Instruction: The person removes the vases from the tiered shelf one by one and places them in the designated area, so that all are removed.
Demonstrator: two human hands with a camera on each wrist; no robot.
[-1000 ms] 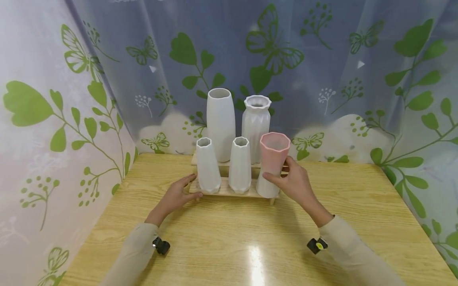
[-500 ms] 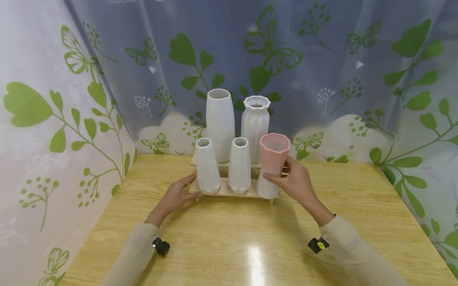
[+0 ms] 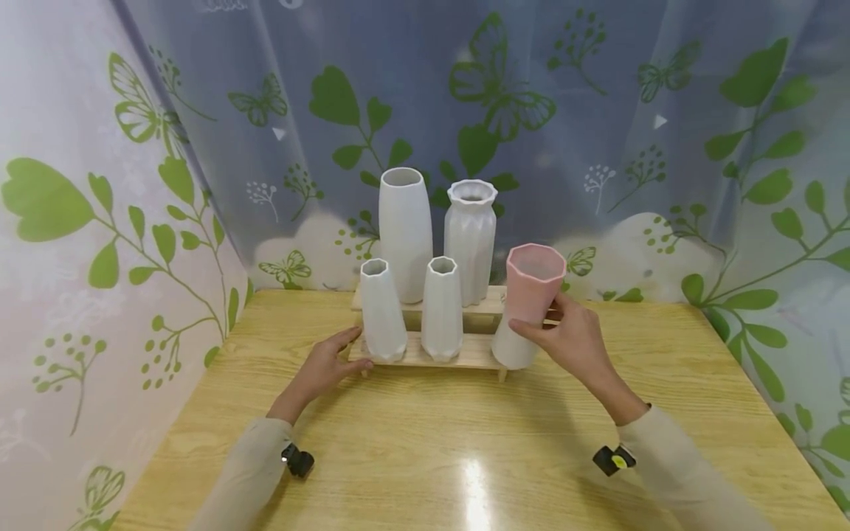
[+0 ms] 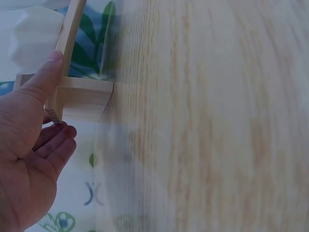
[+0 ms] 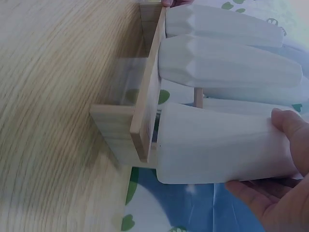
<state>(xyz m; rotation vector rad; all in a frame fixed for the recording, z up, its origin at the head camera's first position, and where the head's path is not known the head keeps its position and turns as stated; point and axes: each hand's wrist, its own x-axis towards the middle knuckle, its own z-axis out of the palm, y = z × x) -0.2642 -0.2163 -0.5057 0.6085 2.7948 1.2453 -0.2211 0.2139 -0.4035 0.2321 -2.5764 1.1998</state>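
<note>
My right hand (image 3: 572,335) grips a pink-and-white faceted vase (image 3: 535,284) around its middle, thumb in front. In the head view the vase leans rightward, its white base over the right end of the lower shelf of a wooden two-step stand (image 3: 432,348). Whether the base touches the shelf I cannot tell. At the stand's left end, my left hand (image 3: 325,363) holds the lower board, the thumb (image 4: 46,72) along its edge and the fingers beneath its end. Two slim white vases, one left (image 3: 384,313) and one central (image 3: 442,313), stand on that lower shelf.
On the upper step stand a tall smooth white vase (image 3: 406,236) and a ruffled-rim white vase (image 3: 470,240). The stand rests on a wood-grain table (image 3: 425,442), near a patterned curtain (image 3: 571,110) behind and at both sides.
My right hand has shifted the pink-and-white vase rightward, and it now tilts more. The left hand stays on the stand. The whole head view has shifted slightly.
</note>
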